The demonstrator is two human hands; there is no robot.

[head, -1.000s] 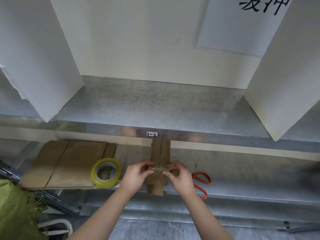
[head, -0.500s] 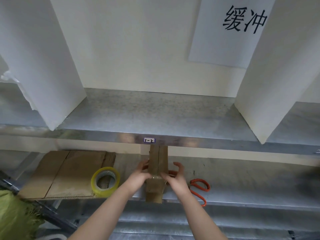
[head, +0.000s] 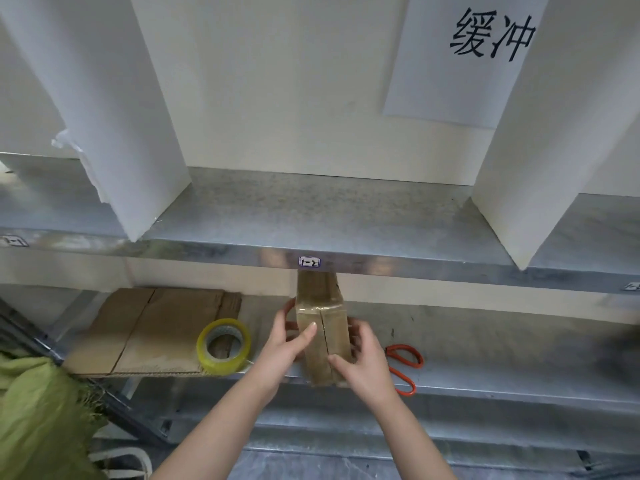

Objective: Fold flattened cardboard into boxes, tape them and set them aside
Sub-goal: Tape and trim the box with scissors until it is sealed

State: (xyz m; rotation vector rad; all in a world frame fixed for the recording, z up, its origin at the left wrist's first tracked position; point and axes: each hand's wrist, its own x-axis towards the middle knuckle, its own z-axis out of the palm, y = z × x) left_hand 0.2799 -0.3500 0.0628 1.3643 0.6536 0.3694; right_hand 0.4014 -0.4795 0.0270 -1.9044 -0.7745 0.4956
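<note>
- A view from a head camera looked down at a person's two bare arms reaching to a metal rack.
- A narrow brown cardboard box (head: 320, 327) was held between both hands above the lower shelf (head: 485, 341). Its near end was at the shelf's front edge and its far end ran up under the upper shelf (head: 329, 209).
- Whether the box rested on the lower shelf or was lifted clear could not be told.
- A seam ran down the middle of the box's facing side, and a strip of shiny clear tape crossed it near the top.
- The left hand (head: 287, 348) gripped the box's left side, with the thumb laid flat on the facing side and the fingers curled round the far edge.
- The right hand (head: 363, 365) gripped the right side, with the thumb pressed beside the seam and the fingers wrapped round the box's right edge.
- A yellowish roll of clear tape (head: 223, 346) sat just left of the left hand, on a sheet of flattened cardboard (head: 145, 330) lying on the same shelf.
- Orange-handled scissors (head: 403, 367) lay just right of the right hand.
- The upper shelf carried a small label (head: 309, 262) on its front lip, directly above the box.
- Two white upright panels, one on the left (head: 114, 116) and one on the right (head: 554, 150), stood on the upper shelf.
- A paper sign (head: 485, 57) with two black handwritten characters hung on the back wall.
- Green cloth (head: 38, 410) filled the lower left corner.
</note>
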